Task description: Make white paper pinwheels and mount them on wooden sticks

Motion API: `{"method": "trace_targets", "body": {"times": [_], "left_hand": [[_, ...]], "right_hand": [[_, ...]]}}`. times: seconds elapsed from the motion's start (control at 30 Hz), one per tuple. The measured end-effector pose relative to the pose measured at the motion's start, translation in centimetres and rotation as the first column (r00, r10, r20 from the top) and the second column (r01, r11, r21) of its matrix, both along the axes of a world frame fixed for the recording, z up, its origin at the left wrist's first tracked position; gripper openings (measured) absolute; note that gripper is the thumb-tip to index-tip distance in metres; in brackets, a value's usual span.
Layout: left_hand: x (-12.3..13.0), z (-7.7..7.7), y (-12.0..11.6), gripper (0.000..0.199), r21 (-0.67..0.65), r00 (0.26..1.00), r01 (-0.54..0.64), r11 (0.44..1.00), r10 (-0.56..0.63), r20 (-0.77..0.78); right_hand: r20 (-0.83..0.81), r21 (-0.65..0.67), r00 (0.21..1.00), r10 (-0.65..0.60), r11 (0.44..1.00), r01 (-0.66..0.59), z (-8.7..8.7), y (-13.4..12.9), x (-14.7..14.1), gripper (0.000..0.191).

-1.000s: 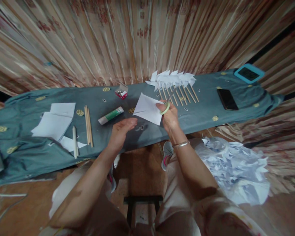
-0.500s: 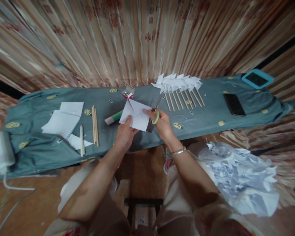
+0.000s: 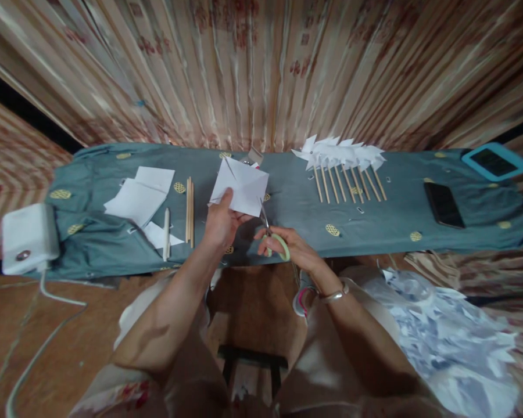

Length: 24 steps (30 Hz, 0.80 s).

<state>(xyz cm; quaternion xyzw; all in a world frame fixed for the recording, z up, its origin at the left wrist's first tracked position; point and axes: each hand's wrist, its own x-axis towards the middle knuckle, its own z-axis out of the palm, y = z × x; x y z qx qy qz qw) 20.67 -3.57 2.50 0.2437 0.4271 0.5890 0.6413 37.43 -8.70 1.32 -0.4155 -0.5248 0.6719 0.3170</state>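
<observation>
Between thumb and fingers, my left hand grips a square sheet of white paper with a slit running in from its upper left corner. My right hand holds scissors with pale green handles, their blades parted at the paper's lower right corner. Behind the paper, a small red-and-white box is partly covered. Left of my hands lie several wooden sticks, a white pen-like stick and more white paper sheets.
Several paper pinwheels on sticks lie in a row at the back right. Beyond them are a black phone and a blue-framed device. A white corded box stands at the left end of the cloth-covered table. A plastic bag of pinwheels sits low right.
My right hand has let go of the paper's right edge and come down with the scissors to its lower right corner. The paper has turned slightly in my left hand. The whole view has shifted.
</observation>
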Motion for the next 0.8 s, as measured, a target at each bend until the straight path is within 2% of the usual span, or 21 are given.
{"method": "trace_targets", "body": {"times": [0.17, 0.4, 0.8], "left_hand": [[0.10, -0.09, -0.14, 0.027, 0.004, 1.000, 0.010, 1.000, -0.010, -0.011], [0.68, -0.14, -0.29, 0.037, -0.015, 1.000, -0.015, 1.000, 0.015, -0.013], [0.88, -0.01, -0.39, 0.029, -0.032, 1.000, -0.022, 0.999, 0.022, -0.003]], "right_hand": [[0.024, -0.006, 1.000, 0.002, 1.000, -0.001, -0.58, 0.04, 0.08, 0.053], [0.025, -0.011, 1.000, -0.019, 1.000, 0.019, -0.84, -0.23, -0.01, 0.047], [0.041, 0.030, 0.999, -0.024, 0.999, 0.023, -0.91, -0.21, 0.03, 0.041]]}}
